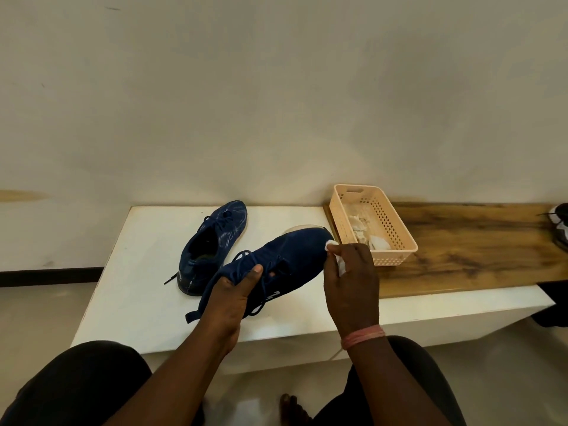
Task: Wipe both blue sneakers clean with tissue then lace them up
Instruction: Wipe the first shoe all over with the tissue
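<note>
My right hand (350, 281) is pinching a wad of tissue (331, 252) against the toe of the near sneaker (285, 265), while my left hand (233, 298) is gripping its collar, tilting it off the counter (138, 287) so the toe faces the wipe. The second sneaker (212, 250), two in all, is waiting just beyond it. One basket (373, 224) of used tissues is sitting right of the near sneaker.

A white worktop (138, 272) carries one blue sneaker (212, 241). On its right end lies a wooden board (476, 256). A peach basket (373, 222) stands on that board.
</note>
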